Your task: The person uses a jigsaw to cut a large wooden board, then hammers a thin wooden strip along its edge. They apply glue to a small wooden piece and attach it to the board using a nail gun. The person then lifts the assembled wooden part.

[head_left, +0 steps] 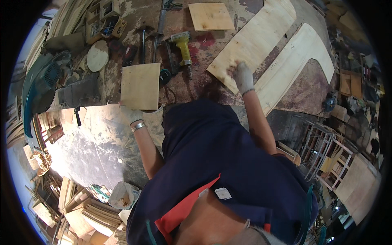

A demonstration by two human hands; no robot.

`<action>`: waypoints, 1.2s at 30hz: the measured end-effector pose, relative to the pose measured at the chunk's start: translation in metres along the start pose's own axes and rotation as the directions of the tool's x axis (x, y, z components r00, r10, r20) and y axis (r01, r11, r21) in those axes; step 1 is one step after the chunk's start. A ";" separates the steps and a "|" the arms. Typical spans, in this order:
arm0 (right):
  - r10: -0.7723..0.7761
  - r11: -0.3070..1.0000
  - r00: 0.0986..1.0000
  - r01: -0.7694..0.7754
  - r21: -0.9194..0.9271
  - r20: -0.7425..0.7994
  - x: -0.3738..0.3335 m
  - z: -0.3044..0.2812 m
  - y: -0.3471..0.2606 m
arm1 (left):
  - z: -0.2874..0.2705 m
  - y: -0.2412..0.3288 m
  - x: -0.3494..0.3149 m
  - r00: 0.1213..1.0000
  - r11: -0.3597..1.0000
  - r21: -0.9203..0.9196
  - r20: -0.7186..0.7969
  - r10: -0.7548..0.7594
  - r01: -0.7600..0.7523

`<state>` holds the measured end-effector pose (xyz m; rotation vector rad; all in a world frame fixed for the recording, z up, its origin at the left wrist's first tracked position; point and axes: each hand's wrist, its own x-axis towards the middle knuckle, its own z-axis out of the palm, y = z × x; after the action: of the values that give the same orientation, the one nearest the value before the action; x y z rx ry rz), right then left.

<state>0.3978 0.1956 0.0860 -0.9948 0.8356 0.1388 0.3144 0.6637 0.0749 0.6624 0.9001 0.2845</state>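
Observation:
My left hand [132,116], in a light work glove with a metal watch at its wrist, grips the near edge of a square plywood piece [140,86]. The board hides part of its fingers. Its near edge reaches past the workbench's front edge. Farther right, my gloved right hand [244,77] rests on the near end of a long plywood panel [255,38], fingers apart and fingertips bare. Right of that panel lies a curved, hook-shaped plywood piece [292,57]. Another plywood square [210,17] is at the far middle of the bench.
A yellow nail gun [182,47], a hammer [143,45], a tape measure [165,76] and a bar clamp [161,22] lie on the bench. A round wooden disc [97,56] and a toothed saw [43,87] are at left. Wood offcuts [77,216] stand below left, a metal rack [316,143] at right.

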 end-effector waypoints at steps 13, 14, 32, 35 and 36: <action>0.530 0.807 0.846 -0.486 0.334 -0.050 -0.017 -0.100 0.082 | -0.025 -0.010 0.046 0.998 1.000 -0.003 0.065 0.022 -0.022; 0.531 0.797 0.847 -0.497 0.344 -0.007 -0.011 -0.094 0.078 | -0.013 -0.010 0.045 0.999 0.999 -0.019 0.023 0.027 -0.026; -0.705 0.513 0.550 -0.040 -0.857 -0.448 -0.072 -0.184 -0.003 | 0.107 -0.146 -0.057 0.861 0.900 0.437 0.454 -0.230 0.010; -0.581 0.606 0.498 -0.263 -0.751 -0.643 -0.095 -0.247 0.015 | 0.114 -0.166 -0.080 0.850 0.900 0.405 0.407 -0.335 0.161; -0.470 0.685 0.530 -0.284 -0.670 -0.706 -0.097 -0.261 0.021 | 0.115 -0.170 -0.087 0.856 0.894 0.404 0.375 -0.357 0.196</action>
<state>0.1758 0.0275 0.0671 -1.9740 1.7183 -0.1821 0.3469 0.4428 0.0722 0.8715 0.5964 -0.2979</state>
